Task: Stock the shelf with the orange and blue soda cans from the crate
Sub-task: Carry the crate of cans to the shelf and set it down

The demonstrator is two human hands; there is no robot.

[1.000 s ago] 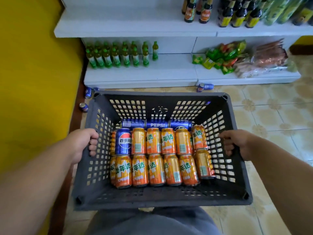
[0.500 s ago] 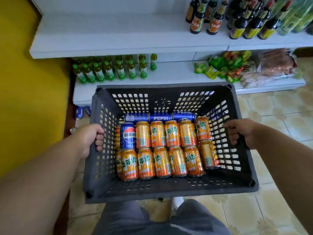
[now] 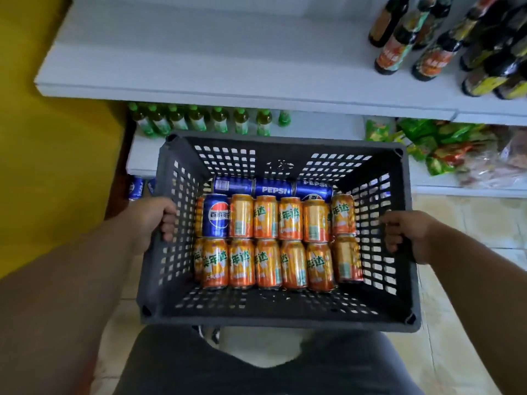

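Between both hands, a dark crate [image 3: 278, 312] of orange cans [image 3: 268, 240] and blue cans [image 3: 216, 218] is carried, facing a white shelf [image 3: 199, 61]. Left hand [image 3: 154, 220] and right hand [image 3: 410, 232] each clench a side wall. Stocking seems not yet begun; setting the crate down likely comes next.

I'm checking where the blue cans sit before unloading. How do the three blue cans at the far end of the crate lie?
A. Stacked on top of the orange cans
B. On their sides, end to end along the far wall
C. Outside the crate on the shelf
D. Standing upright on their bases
B: the three blue cans lie on their sides in a line against the far wall of the crate, behind the orange cans.
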